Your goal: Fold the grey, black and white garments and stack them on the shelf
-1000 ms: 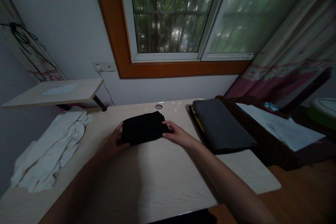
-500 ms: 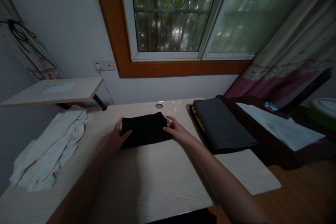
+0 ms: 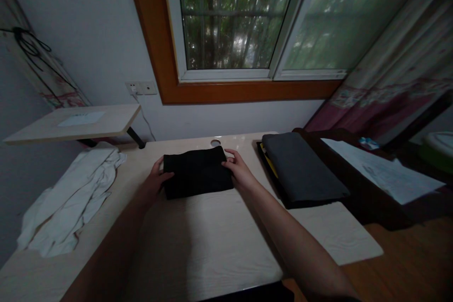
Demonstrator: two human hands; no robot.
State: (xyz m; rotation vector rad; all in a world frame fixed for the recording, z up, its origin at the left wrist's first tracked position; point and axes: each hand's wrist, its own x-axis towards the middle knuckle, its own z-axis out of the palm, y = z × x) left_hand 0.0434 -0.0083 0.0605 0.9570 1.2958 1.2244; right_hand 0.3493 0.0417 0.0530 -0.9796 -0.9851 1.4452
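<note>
A folded black cloth (image 3: pixel 196 172) lies flat on the light wooden table (image 3: pixel 212 240), just in front of a round cable hole (image 3: pixel 215 142). My left hand (image 3: pixel 157 180) rests at the cloth's left edge, thumb on top and fingers along the side. At the right edge my right hand (image 3: pixel 238 170) grips the cloth, fingers curled over it. Both forearms reach in from the bottom of the view.
A crumpled white cloth (image 3: pixel 69 198) lies on the table's left side. A folded dark grey cloth (image 3: pixel 302 170) sits at the right on a dark board. White paper (image 3: pixel 382 170) lies on a dark desk further right. A small side shelf (image 3: pixel 76 122) juts out at left.
The black cloth now lies flatter and squarer. Both hands have shifted slightly away from me along its two side edges.
</note>
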